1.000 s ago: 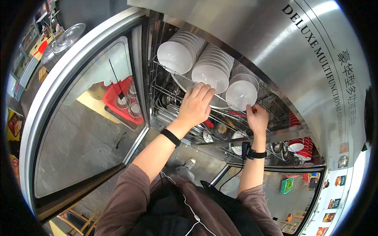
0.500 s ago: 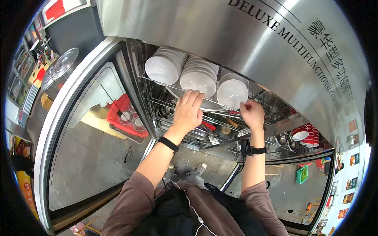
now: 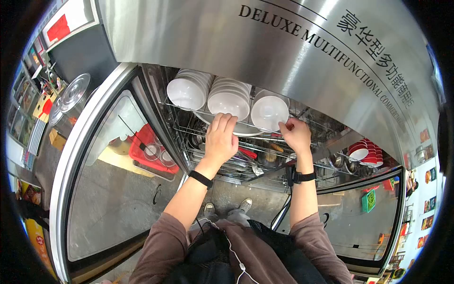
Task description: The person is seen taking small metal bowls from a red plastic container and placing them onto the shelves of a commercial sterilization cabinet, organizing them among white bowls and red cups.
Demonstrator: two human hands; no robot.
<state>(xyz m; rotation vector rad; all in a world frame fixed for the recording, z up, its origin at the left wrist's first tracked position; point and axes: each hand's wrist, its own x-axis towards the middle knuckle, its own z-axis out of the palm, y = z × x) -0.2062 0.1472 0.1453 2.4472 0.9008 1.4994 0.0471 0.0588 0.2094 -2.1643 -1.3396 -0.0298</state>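
Your left hand and right hand both grip the front rail of the wire rack, fingers curled. Stacked white bowls sit inside the cabinet; rack not yet drawn out.

We note red bowls stacked far right, a red crate reflected in the glass door, steel lids upper left.

Glossy white glazed bowls are seen just above the left hand on a shiny wire rack gripped by the right hand, under brushed, satin-smooth steel cabinet panelling, with a reflective glass door to the left.
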